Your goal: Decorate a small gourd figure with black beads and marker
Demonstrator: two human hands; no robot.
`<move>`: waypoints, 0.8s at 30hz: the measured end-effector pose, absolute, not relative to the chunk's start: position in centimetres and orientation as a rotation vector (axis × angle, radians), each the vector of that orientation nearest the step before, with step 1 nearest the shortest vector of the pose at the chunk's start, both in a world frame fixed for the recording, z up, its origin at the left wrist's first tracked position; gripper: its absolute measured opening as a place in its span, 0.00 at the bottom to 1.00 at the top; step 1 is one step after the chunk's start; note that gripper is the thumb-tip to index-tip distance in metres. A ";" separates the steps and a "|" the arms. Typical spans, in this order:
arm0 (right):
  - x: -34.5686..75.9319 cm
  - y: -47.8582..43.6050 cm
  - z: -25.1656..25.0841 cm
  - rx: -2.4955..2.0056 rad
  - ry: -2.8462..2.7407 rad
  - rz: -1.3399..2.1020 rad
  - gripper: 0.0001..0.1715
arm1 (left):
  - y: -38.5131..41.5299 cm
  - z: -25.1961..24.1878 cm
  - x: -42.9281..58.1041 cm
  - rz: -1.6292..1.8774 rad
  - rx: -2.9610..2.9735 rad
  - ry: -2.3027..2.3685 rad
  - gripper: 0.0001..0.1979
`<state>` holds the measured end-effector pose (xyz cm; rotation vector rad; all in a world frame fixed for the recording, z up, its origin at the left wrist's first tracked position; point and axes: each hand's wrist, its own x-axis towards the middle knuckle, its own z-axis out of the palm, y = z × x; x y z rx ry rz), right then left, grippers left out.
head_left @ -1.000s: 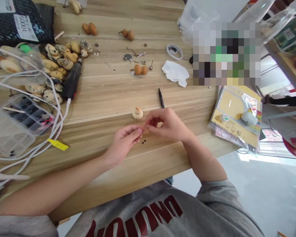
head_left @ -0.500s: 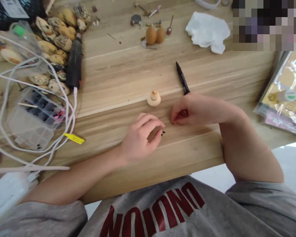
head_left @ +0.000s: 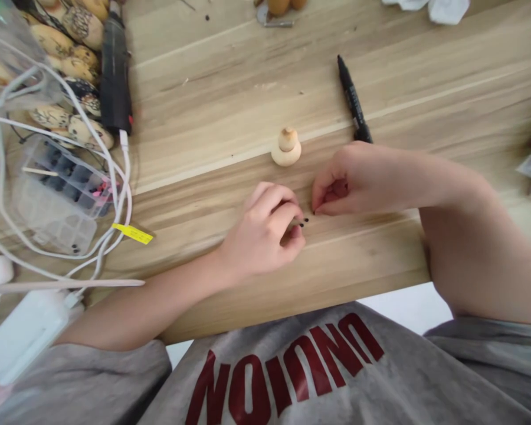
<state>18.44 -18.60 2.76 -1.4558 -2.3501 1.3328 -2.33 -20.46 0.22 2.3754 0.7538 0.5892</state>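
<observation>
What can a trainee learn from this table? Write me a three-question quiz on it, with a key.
1. Which is nearer the marker: the left hand or the right hand?
2. True or false: the black bits lie between the two hands.
3. What tool does the white cable run into?

Key: 1. The right hand. 2. True. 3. A rotary tool.
</observation>
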 end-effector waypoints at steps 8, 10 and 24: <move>18.8 -18.1 3.4 -1.500 -2.326 1.424 0.07 | -20.5 0.1 -2.3 0.651 2.403 0.756 0.05; 19.1 -17.9 3.4 -1.517 -2.288 1.493 0.07 | -20.4 0.1 -2.3 0.668 2.408 0.752 0.04; 19.3 -17.6 3.2 -1.460 -2.252 1.585 0.07 | -20.3 0.3 -2.3 0.638 2.388 0.730 0.04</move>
